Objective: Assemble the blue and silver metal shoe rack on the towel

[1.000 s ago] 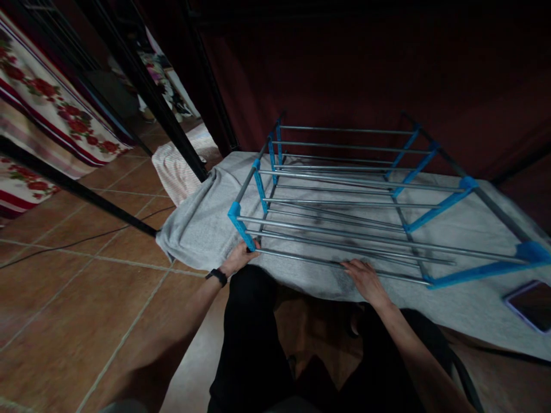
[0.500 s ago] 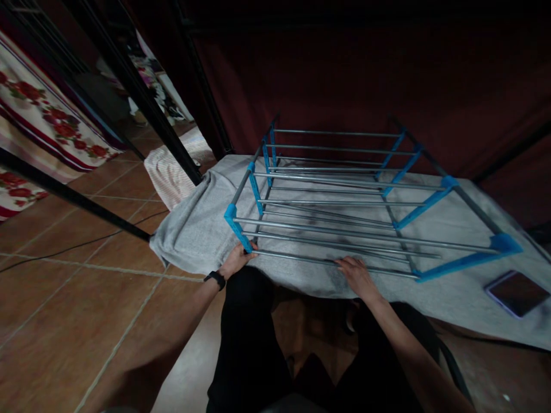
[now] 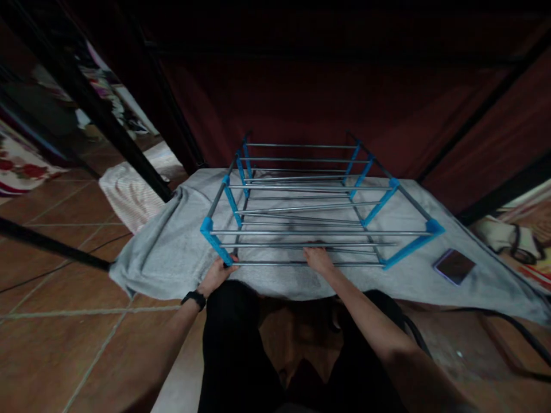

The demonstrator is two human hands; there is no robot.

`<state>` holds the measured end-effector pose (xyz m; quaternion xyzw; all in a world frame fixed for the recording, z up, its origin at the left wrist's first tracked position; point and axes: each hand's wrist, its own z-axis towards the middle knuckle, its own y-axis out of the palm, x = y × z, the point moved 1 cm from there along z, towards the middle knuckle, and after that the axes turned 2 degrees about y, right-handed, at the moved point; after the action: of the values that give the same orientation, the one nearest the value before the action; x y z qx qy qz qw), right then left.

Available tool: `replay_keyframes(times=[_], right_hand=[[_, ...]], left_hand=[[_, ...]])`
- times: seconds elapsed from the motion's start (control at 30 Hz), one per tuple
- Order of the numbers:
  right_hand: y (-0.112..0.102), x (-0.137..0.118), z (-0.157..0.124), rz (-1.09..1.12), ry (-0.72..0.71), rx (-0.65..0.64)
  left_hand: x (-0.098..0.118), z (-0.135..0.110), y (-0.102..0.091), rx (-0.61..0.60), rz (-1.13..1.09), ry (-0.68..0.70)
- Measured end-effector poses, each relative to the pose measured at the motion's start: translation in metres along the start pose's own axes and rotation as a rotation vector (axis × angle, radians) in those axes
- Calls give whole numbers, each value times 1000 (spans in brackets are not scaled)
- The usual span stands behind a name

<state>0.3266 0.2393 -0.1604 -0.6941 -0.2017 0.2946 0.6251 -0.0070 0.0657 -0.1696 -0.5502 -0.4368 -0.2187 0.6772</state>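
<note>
Left hand [image 3: 218,274] grips the rack [image 3: 301,233] by a lower blue corner; right hand [image 3: 318,258] touches its rods, grip unclear

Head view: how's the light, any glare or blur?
Head view: dim, the panel going near black toward the top; head view: only thin highlights on the rack, no strong glare; head view: faint shadows on the cloth; head view: floral fabric at the left edge soft, phone outline readable.

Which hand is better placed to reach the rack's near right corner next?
Probably the right hand: at the front rods, nearer that corner's blue bracket; the left hand is at the left bracket.
</note>
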Motion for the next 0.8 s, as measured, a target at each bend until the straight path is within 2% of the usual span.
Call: replay_keyframes(times=[0.13,0.27,0.6,0.8], right_hand=[[-4,0,19,-15,3,-24],[-9,4,23,-10,-33,-33],[-25,-9,-12,6,-114,56],[-34,-10,-29,-14,-155,113]], left_hand=[[-7,6,-1,0,25,-41],[-5,13,-2,-30,46,-67],[7,13,-4,-14,73,-110],[5,17,-4,-12,69,-67]])
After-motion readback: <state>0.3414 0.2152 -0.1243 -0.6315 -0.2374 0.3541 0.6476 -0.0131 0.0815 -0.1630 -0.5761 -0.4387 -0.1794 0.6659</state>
